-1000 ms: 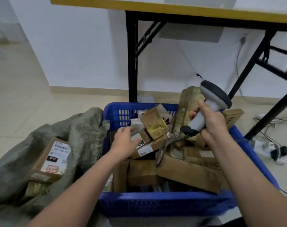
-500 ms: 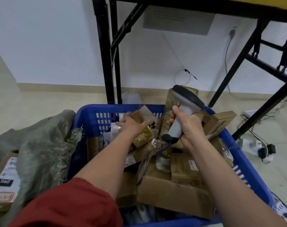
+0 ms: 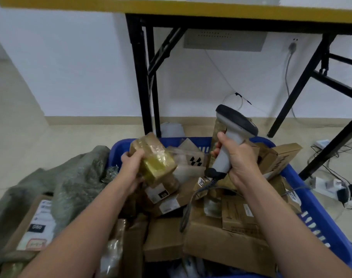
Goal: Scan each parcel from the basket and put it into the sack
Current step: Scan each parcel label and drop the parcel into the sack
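Head view: we are gripping a taped parcel (image 3: pixel 154 163) in our left hand (image 3: pixel 131 168) above the basket (image 3: pixel 315 213), clutching the scanner (image 3: pixel 231 137) in our right hand (image 3: pixel 240 163); one labelled box (image 3: pixel 36 227) is lying in the sack (image 3: pixel 74 177), many parcels are waiting.

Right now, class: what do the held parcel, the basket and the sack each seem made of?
Held parcel: brown cardboard under clear glossy tape, going by shiny wrinkles. Basket: rigid blue plastic, with moulded slots. Sack: probably woven plastic fabric, dull grey-green and creased.
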